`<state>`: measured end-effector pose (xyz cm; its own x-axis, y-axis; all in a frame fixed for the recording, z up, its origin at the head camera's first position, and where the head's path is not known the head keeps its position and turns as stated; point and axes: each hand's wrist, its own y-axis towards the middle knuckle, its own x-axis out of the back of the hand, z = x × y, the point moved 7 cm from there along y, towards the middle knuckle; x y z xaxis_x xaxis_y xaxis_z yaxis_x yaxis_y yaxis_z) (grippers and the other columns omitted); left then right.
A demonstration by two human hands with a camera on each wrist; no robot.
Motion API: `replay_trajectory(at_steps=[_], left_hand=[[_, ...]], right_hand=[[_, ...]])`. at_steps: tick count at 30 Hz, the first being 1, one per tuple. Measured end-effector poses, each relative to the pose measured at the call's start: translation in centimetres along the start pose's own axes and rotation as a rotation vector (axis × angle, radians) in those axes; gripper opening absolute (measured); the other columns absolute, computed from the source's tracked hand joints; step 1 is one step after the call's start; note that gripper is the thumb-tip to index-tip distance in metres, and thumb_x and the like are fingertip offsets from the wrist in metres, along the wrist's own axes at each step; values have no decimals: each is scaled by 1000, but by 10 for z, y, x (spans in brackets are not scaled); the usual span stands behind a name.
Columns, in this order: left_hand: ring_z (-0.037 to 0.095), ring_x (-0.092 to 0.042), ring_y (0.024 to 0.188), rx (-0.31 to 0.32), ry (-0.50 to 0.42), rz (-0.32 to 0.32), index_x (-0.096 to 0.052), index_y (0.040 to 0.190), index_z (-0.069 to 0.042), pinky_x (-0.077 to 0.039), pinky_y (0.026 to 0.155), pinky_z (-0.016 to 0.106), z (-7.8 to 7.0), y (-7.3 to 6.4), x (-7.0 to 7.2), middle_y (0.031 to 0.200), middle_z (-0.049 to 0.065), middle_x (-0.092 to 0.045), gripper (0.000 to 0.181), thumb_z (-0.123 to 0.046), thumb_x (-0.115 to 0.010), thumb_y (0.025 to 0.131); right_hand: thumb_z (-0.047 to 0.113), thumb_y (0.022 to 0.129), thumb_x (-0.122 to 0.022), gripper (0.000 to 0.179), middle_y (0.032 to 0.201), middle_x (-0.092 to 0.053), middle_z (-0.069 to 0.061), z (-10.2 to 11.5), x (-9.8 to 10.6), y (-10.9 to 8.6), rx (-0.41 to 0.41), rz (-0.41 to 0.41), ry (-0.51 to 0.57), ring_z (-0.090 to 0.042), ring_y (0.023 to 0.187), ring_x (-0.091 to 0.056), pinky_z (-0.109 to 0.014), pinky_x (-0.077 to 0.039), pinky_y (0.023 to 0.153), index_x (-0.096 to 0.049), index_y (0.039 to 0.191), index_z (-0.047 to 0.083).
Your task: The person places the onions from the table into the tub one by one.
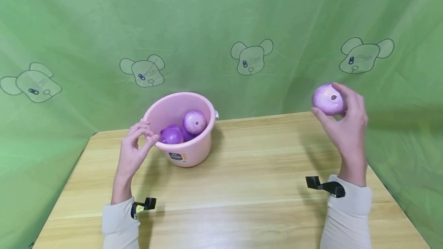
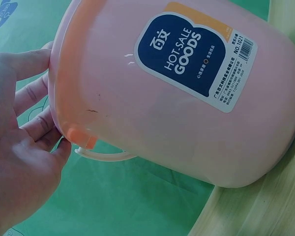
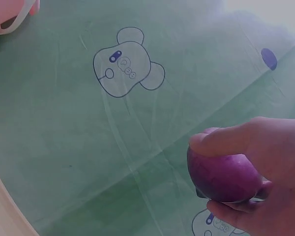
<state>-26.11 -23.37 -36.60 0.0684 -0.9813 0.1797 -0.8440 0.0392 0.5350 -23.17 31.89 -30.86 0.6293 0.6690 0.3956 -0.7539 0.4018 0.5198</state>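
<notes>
A pink bucket (image 1: 188, 155) stands upright on the table at centre left, with several round purple things inside, one of them a pale-ended red onion (image 1: 194, 122). My left hand (image 1: 134, 149) grips the bucket's rim on its left side; the left wrist view shows the fingers (image 2: 37, 91) bent at the rim beside the handle joint. Out to the right, above the table, my right hand (image 1: 347, 122) holds another red onion (image 1: 328, 99) between thumb and fingers. In the right wrist view this onion (image 3: 223, 174) looks dark purple.
The wooden table (image 1: 242, 187) reaches back to a green cloth (image 1: 207, 18) printed with bear heads, which also hangs at both sides. A label (image 2: 196, 56) is stuck on the bucket's wall. A pale handle (image 2: 105, 156) hangs from the bucket.
</notes>
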Motion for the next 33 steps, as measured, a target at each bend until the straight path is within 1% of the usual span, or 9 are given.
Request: replay_trajectory(at_steps=[4,11,16,18,20,27,29,33], left_hand=[[29,-45,133,2,0,0,-65,84,6,-27,124,43,-1,0,0,105,5,-63,9,10,-72,87],[32,-44,133,2,-11,-2,-65,85,7,-27,124,44,-1,0,1,105,6,-63,8,11,-72,87],[33,-44,134,4,1,1,-65,84,6,-26,124,45,0,1,1,106,14,-62,9,10,-73,87],[31,-45,134,7,6,2,-65,84,6,-26,124,45,0,1,0,106,16,-62,9,9,-73,87],[29,-45,134,11,11,4,-65,85,6,-25,124,45,0,1,0,107,14,-62,9,9,-73,87],[25,-45,134,21,11,3,-66,86,5,-26,124,44,0,2,-1,110,22,-60,8,8,-74,87],[27,-45,133,18,8,4,-66,86,6,-25,124,45,-1,2,-1,109,21,-60,9,9,-74,86],[30,-45,133,17,4,-2,-65,86,7,-25,124,45,-1,1,-1,107,11,-62,10,12,-74,84]], right_hand=[[4,78,-87,81,144,-49,-4,5,-3,-1,13,7,5,-16,122,-47,-24,-50,100,-54,147,32],[5,78,-88,80,146,-49,-4,18,-13,-3,58,45,16,-18,125,-48,-26,-50,105,-55,147,30],[5,79,-87,80,147,-48,-4,21,-18,-5,65,63,15,-19,125,-48,-26,-50,105,-54,147,30],[5,79,-88,80,147,-48,-4,22,-20,-6,68,65,13,-19,125,-48,-26,-50,104,-54,147,29],[6,79,-87,79,147,-48,-4,22,-21,-7,69,69,15,-20,125,-48,-26,-50,104,-54,147,29],[7,79,-88,79,147,-48,-4,25,-27,-9,80,91,12,-19,126,-48,-28,-50,106,-54,147,30],[7,79,-88,79,147,-48,-3,27,-29,-10,91,95,9,-19,126,-48,-28,-50,105,-54,147,30],[6,79,-88,79,147,-49,-4,32,-33,-10,111,103,9,-19,126,-48,-27,-50,105,-55,147,28]])
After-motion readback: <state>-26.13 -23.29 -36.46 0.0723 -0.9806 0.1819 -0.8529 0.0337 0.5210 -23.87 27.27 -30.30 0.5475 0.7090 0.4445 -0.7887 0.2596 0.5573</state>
